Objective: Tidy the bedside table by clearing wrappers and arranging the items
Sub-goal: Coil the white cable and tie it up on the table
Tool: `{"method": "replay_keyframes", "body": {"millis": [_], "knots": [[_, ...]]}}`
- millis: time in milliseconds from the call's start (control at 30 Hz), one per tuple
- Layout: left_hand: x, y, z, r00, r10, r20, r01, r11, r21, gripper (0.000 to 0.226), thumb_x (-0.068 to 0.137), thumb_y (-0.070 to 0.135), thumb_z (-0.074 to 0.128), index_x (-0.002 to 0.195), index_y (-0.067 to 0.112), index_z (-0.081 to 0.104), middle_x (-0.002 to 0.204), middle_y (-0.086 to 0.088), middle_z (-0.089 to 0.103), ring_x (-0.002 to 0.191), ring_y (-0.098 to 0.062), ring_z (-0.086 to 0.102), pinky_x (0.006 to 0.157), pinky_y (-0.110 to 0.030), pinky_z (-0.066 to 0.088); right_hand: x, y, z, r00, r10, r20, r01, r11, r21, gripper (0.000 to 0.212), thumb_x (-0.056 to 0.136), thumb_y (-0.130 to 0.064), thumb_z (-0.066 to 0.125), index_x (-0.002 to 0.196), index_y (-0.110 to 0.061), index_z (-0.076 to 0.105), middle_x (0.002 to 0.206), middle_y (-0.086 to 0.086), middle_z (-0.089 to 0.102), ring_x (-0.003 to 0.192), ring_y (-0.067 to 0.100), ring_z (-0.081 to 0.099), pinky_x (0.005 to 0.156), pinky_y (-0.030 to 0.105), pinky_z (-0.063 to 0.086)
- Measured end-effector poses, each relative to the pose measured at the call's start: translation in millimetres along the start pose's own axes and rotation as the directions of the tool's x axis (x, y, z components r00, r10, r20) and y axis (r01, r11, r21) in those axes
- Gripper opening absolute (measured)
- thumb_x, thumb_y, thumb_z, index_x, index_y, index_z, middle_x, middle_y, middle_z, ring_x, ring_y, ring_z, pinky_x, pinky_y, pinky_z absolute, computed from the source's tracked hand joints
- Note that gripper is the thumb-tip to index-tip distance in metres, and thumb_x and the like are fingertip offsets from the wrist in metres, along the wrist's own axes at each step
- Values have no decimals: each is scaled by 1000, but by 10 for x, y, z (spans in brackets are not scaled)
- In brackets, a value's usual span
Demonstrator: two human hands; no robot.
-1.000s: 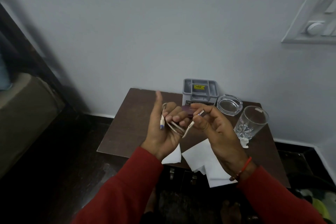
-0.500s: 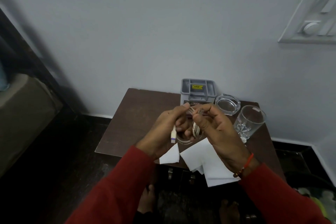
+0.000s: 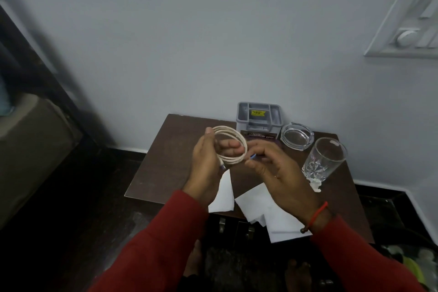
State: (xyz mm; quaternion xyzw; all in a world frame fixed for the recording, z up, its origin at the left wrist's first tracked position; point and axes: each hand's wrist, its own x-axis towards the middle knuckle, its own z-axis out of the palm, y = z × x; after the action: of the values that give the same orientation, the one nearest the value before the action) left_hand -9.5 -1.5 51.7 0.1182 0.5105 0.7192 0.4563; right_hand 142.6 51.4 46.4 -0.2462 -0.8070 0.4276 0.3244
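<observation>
A white charging cable (image 3: pixel 233 160) is wound into a round coil above the dark wooden bedside table (image 3: pixel 163 161). My left hand (image 3: pixel 206 170) holds the coil between thumb and fingers, and one blue-tipped plug hangs below the palm. My right hand (image 3: pixel 277 170) pinches the cable's other blue-tipped end just to the right of the coil. White paper sheets (image 3: pixel 263 206) lie on the table's front edge under my hands. A small crumpled white scrap (image 3: pixel 315 185) lies at the foot of the drinking glass (image 3: pixel 324 161).
A grey plastic organiser (image 3: pixel 259 117) with a yellow label stands at the back against the wall. A clear glass ashtray (image 3: pixel 297 136) sits to its right. A switch panel (image 3: pixel 407 19) is on the wall upper right. A bed edge (image 3: pixel 28 144) is at left.
The cable has gone from loose loops between my hands to a neat round coil. My left hand has turned to hold the coil upright, and my right hand now grips the free end.
</observation>
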Motion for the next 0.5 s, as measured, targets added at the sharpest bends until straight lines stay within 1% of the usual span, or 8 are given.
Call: {"method": "replay_keyframes", "body": {"millis": [67,100,167,200,267,333,400,500], "knots": [[20,50,-38,998,-65,-8,63,987,-151,43,110,39,33,97,7,59,76,-15,74,65,-23,75,62,-37,59,-35,6,4,992,-78,97,94,982,-164,11,94,-25,61,100,-20,68,112,-8,63,109,5,59,93,21,45],[19,69,-51,996,-90,24,93,974,-207,42,110,37,31,102,6,58,83,-16,77,71,-24,77,62,-35,62,-50,-2,21,982,-109,152,140,967,-211,12,94,-27,61,100,-21,69,108,-8,63,104,4,60,89,20,45],[36,80,-55,988,-105,111,129,965,-229,37,111,29,27,111,3,54,102,-19,78,88,-25,78,67,-32,63,-69,-13,78,958,-146,248,209,946,-248,12,95,-30,61,100,-22,69,103,-8,63,99,7,60,87,24,47],[39,77,-45,986,-94,139,120,974,-190,30,111,23,28,108,5,51,108,-19,77,97,-27,76,72,-33,63,-74,-22,106,949,-167,267,233,943,-237,11,95,-28,62,100,-22,69,102,-7,63,98,8,60,87,25,47],[41,60,-28,983,-68,173,81,994,-68,20,108,14,30,103,8,48,114,-19,75,109,-32,72,82,-40,58,-69,-65,126,948,-232,220,279,935,-218,12,95,-24,63,100,-18,71,102,-4,64,98,8,62,86,22,48],[19,47,-20,978,-48,202,44,999,26,18,109,14,33,99,11,48,113,-20,75,107,-34,71,86,-42,57,-49,-121,88,955,-263,133,288,932,-222,11,94,-20,65,100,-16,72,102,-4,66,97,7,63,85,19,48],[-11,63,-23,968,-73,241,72,997,13,20,108,8,36,96,13,51,107,-19,76,100,-31,72,83,-40,59,-31,-135,13,967,-246,73,256,944,-210,8,93,-19,67,99,-17,73,99,-8,68,93,3,63,82,18,48],[10,85,-56,953,-102,285,117,992,-36,28,98,-10,38,93,12,55,114,-19,74,106,-31,73,81,-39,58,-26,-108,-58,977,-195,84,208,959,-192,11,93,-28,64,98,-21,72,96,-13,67,88,5,64,76,19,49]]}}
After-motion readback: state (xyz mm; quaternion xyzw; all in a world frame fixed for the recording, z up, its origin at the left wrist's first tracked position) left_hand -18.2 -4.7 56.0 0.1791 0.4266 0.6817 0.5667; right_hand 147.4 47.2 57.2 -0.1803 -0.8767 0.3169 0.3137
